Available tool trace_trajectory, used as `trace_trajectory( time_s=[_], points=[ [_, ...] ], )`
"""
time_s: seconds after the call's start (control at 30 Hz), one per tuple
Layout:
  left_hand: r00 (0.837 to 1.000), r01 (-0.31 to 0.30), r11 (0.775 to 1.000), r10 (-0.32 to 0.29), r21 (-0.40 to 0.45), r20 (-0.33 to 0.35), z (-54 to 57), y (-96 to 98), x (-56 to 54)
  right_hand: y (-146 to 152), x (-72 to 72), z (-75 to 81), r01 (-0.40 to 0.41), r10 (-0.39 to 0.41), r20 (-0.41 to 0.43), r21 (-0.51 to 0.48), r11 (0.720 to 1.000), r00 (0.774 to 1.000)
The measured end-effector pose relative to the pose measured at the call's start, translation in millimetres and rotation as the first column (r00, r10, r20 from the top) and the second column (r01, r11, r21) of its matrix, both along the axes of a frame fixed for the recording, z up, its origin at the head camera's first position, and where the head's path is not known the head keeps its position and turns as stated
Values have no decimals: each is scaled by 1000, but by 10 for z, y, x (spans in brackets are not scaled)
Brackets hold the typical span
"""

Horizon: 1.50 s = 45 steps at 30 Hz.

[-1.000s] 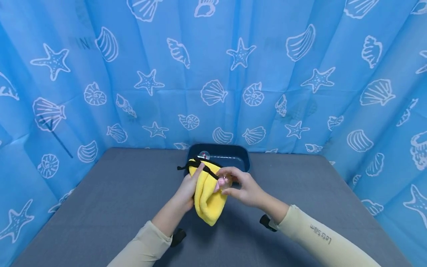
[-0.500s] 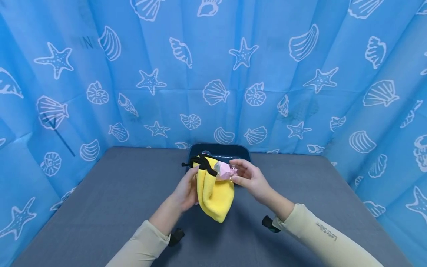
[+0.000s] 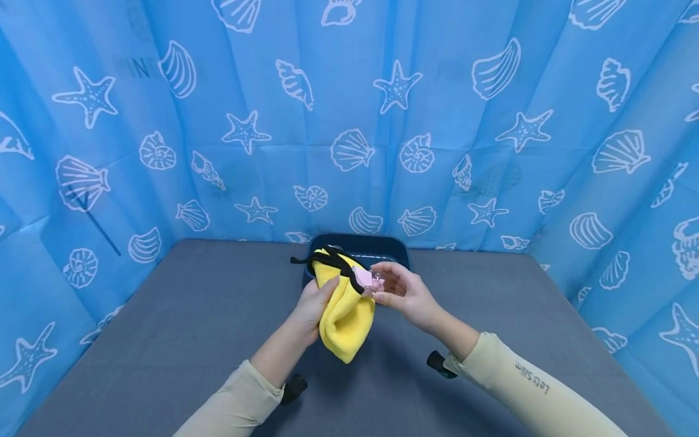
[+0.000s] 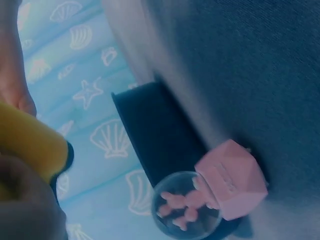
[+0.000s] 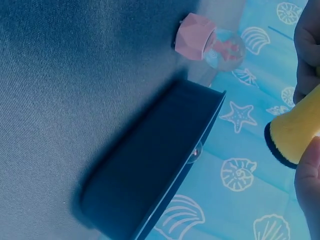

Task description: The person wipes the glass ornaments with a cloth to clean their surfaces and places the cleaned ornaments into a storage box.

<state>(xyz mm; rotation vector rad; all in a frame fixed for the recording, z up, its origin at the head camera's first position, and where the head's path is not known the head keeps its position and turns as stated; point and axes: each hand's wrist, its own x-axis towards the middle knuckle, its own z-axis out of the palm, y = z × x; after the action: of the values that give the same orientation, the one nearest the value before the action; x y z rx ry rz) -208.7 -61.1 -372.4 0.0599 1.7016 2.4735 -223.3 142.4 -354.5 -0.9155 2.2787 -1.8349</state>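
Note:
In the head view, my left hand (image 3: 317, 309) grips a plush yellow cloth (image 3: 347, 328) with black edging, its loose corner hanging down. My right hand (image 3: 409, 294) pinches the clear dome end of a small snow globe (image 3: 368, 279) with a pink base. This globe lies sideways, base toward the cloth, whose folds cover part of the base. A second snow globe (image 4: 232, 180), with a faceted pink base and pink figures in its dome, stands upright on the table in both wrist views. The cloth and left hand hide it in the head view.
A dark blue tray (image 3: 401, 252) sits at the back of the grey table (image 3: 218, 340), close to the blue shell-print curtain (image 3: 349, 91). Another clear globe (image 5: 196, 152) shows over the tray's rim. The standing snow globe is beside the tray's left end.
The cloth shifts right, uncovering the globe's pink base, then returns left and overlaps part of it again. My right fingers stay on the dome while the globe turns slightly.

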Motion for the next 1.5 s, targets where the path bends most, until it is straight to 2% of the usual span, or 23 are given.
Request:
trace_trajectory(
  time_s=[0.1,0.23,0.33,0.4,0.5,0.57,0.63,0.7,0.83,0.9,0.97,1.07,1.17,1.23,1.37,1.5],
  points=[
    [999,-48,999,49,-9,9,-3,19,-16,9,9,2,9,-9,6,-15,1000,1000],
    [999,-24,1000,24,5,27,-6,4,-32,21,7,13,32,-29,56,-51,998,998],
    [999,24,999,-25,21,46,-2,-35,-27,26,-4,17,33,-28,71,-66,997,997],
    [996,81,997,-81,17,47,0,-66,-19,34,-11,14,30,-26,62,-56,998,998],
    [985,175,984,-174,-45,18,5,-105,-5,47,-16,-1,-5,5,11,-14,1000,1000],
    [978,207,972,-209,-112,-5,5,-122,-4,57,-16,-6,-27,27,-35,23,999,999],
    [980,193,968,-199,-161,-23,10,-124,-5,64,-12,-7,-46,50,-74,48,998,996],
    [987,146,973,-154,-181,-32,12,-114,-10,61,-7,1,-49,55,-94,58,997,994],
    [998,51,986,-57,-161,-34,-5,-75,-9,38,-4,15,-41,43,-50,43,998,998],
    [999,32,994,-35,-108,-30,-19,-55,-3,28,-6,18,-19,20,-17,38,999,1000],
    [999,39,999,-40,-33,-16,-34,-39,-2,26,-12,16,8,-8,1,31,999,1000],
    [998,55,995,-56,86,8,-48,-34,-5,32,-26,12,33,-33,17,2,999,999],
    [997,62,991,-66,119,27,-54,-51,-16,35,-37,17,46,-44,43,-53,998,998],
    [995,89,991,-92,97,23,-46,-68,-21,36,-40,19,52,-49,53,-71,996,997],
    [987,159,987,-160,-10,-8,-27,-89,-20,28,-26,35,30,-26,58,-70,997,998],
    [996,79,991,-84,-112,-42,-38,-73,-19,19,-24,41,-1,4,53,-65,998,999]
  ],
)
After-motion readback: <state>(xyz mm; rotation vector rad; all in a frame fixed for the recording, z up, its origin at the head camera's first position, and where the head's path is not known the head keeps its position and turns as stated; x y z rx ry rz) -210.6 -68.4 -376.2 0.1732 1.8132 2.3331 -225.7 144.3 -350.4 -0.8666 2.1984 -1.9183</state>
